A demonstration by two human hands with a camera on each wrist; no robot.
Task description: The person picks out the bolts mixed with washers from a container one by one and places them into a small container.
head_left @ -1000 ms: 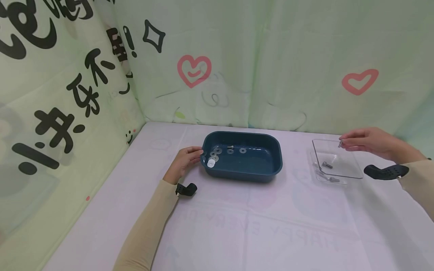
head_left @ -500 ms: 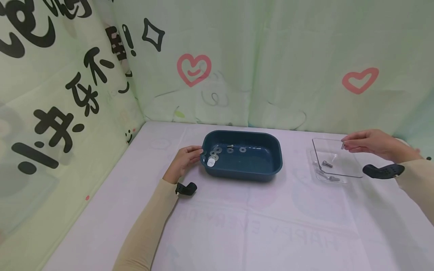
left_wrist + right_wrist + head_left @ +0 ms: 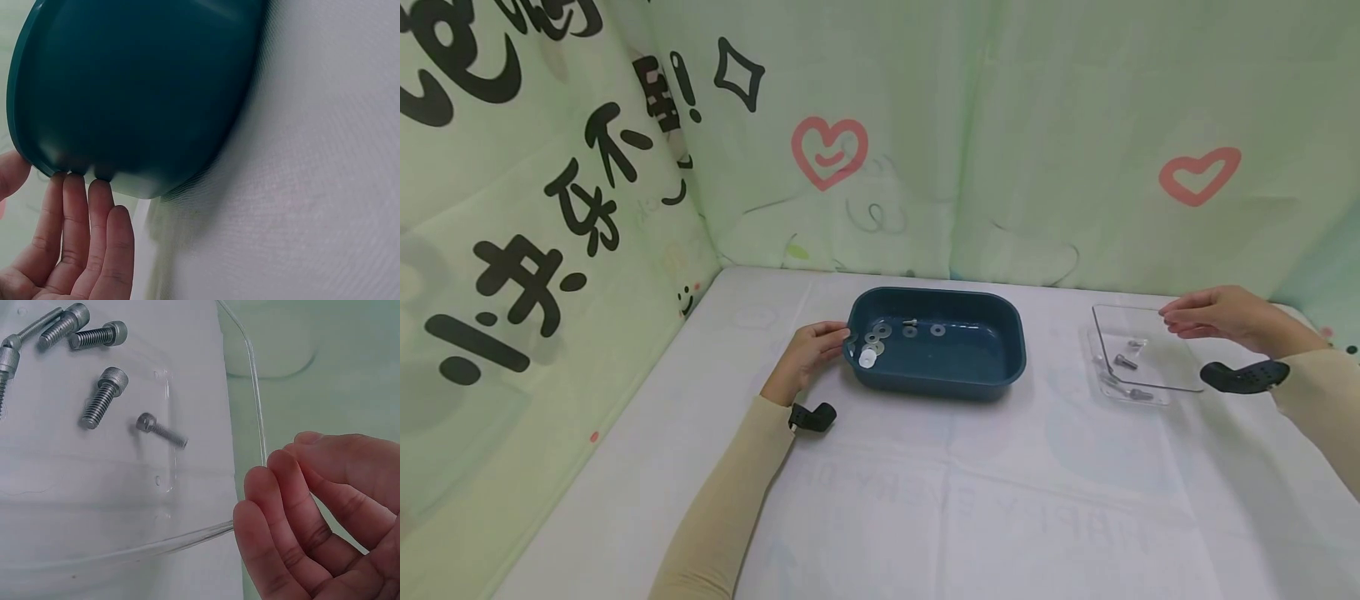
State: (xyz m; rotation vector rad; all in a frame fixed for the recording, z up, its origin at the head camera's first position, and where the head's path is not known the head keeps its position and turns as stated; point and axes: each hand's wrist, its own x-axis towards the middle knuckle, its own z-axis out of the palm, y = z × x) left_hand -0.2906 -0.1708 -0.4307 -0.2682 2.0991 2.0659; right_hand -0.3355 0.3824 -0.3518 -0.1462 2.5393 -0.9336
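My left hand (image 3: 808,357) holds the left end of a dark blue plastic tray (image 3: 936,387), thumb at the rim and fingers (image 3: 75,206) against the outer wall. Inside the tray lie several washers (image 3: 882,331) and a small screw (image 3: 910,322). At the right, my right hand (image 3: 1232,318) hovers at the rim of a clear plastic box (image 3: 1146,387), holding nothing visible. In the right wrist view its thumb and fingertips are close together. Several socket head screws (image 3: 103,399) are in the box; a smaller, slightly blurred screw (image 3: 161,430) is near its side.
A white cloth covers the table (image 3: 955,500). Behind and to the left hang pale green printed curtains (image 3: 925,167). Bare tablecloth separates the blue tray from the clear box.
The small screw pinched in my right hand has been let go and now shows over the clear box's floor. The right hand shifted slightly right; my left hand stayed at the tray.
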